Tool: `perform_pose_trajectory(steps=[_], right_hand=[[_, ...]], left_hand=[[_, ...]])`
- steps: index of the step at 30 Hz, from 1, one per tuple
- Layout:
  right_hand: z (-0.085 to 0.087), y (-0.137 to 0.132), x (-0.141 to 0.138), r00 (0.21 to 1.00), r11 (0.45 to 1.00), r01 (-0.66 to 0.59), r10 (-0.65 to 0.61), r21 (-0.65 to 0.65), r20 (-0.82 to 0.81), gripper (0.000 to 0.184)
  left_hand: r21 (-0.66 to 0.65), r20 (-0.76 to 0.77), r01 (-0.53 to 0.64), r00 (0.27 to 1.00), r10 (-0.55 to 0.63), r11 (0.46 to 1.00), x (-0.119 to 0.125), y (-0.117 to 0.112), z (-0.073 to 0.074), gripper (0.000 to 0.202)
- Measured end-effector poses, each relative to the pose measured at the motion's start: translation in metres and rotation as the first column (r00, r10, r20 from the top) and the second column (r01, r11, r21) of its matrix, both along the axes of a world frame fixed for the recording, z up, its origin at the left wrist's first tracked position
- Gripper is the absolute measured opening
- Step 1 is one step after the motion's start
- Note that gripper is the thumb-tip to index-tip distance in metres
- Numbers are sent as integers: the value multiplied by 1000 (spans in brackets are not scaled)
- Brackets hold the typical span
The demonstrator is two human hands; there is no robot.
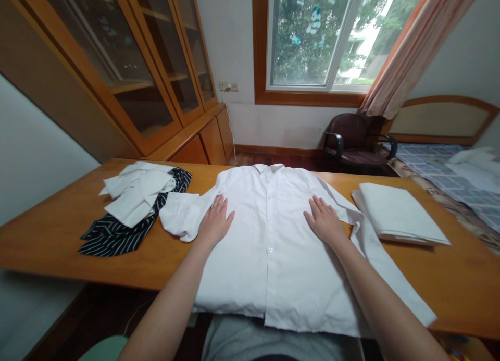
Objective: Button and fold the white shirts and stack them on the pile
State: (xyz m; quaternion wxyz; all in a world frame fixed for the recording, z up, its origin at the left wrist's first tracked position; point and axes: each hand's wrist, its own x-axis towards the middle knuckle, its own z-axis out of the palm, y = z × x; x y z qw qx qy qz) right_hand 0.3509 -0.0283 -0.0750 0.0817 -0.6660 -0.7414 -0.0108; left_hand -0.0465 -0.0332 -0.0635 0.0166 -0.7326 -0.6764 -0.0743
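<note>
A white button-up shirt [250, 246] lies front side up on the wooden table, its collar at the far edge and its hem hanging slightly over the near edge. My left hand [215, 220] rests flat on the shirt near the left armpit, fingers stretched out. On the other side my right hand [323, 219] lies flat on the chest, fingers a little apart. Neither hand grips the cloth. The sleeve at the left is bent and bunched on the table, while the one at the right runs down toward the near edge.
At the left of the table [47, 236] lie crumpled white cloth [140, 189] and black striped cloth [117, 236]. A folded white stack [402, 212] sits at the right. Beyond are a glass-door cabinet [187, 116], an armchair [351, 139] and a bed [433, 168].
</note>
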Motion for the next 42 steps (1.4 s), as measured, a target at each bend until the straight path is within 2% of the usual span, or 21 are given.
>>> perform_pose_trajectory(steps=[6, 10, 13, 16, 19, 22, 24, 28, 33, 38, 42], right_hand=[[-2, -4, 8, 1000, 1000, -5, 5, -6, 28, 64], [-2, -6, 9, 999, 1000, -13, 13, -19, 37, 65], [-3, -7, 6, 999, 1000, 4, -3, -25, 38, 65], [-3, -9, 2, 999, 1000, 9, -8, -28, 39, 65], [-2, -10, 0, 999, 999, 15, -14, -35, 45, 65], [-2, -11, -1, 998, 999, 23, -21, -37, 57, 65], [-3, -10, 0, 998, 999, 21, -19, -39, 61, 66], [-3, -9, 2, 998, 999, 19, -17, -37, 60, 66], [0, -10, 2, 999, 999, 17, -15, -43, 49, 66], [4, -11, 3, 999, 999, 8, -6, -38, 54, 65], [3, -10, 5, 998, 999, 4, -2, -38, 59, 65]], left_hand=[[6, -16, -7, 1000, 7, 1000, 1, 1, 2, 62], [-36, -79, -48, 996, 46, 998, 12, 1, 16, 58], [-97, -131, -66, 990, 53, 993, 33, 0, 31, 53], [-64, -73, 92, 993, -97, 994, 67, -2, 39, 55], [-25, 52, 269, 962, -268, 963, 106, -5, 38, 53], [-8, 105, 318, 943, -315, 948, 134, -5, 28, 51], [-16, 105, 308, 947, -305, 951, 140, -3, 19, 52], [-31, 74, 304, 951, -301, 952, 134, 0, 8, 53], [-33, 41, 307, 951, -305, 951, 120, 0, 6, 53], [-43, 16, 247, 969, -246, 968, 105, 3, 6, 54], [-46, -11, 173, 985, -173, 984, 82, 11, 4, 55]])
